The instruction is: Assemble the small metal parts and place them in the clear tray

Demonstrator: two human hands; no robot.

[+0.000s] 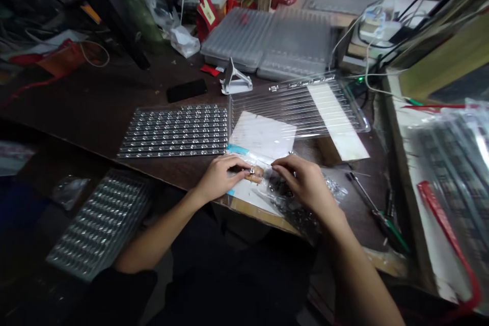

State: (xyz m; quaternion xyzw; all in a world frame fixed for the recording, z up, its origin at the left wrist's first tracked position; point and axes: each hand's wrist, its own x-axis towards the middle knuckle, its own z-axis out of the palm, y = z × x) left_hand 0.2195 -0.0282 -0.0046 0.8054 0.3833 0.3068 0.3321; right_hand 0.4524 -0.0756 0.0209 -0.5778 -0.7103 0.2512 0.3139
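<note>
My left hand [219, 177] is closed in a pinch on a small shiny metal part [251, 170]. It holds the part at a little brown block [258, 174] on the white work surface [244, 191]. My right hand [303, 177] is just to the right, thumb and forefinger pressed together. Whatever is between those fingertips is too small to make out. Below the right hand lies a clear plastic bag [296, 209] of small dark and shiny parts. A white sheet [263, 132] lies behind both hands.
A tray with rows of metal parts [173, 132] lies left, near a black phone [187, 90]. Behind are a ribbed clear tray [267, 107], a white stand [235, 81] and stacked clear trays [237, 35]. A green-handled screwdriver [393, 234] lies right. More filled trays [95, 224] sit lower left.
</note>
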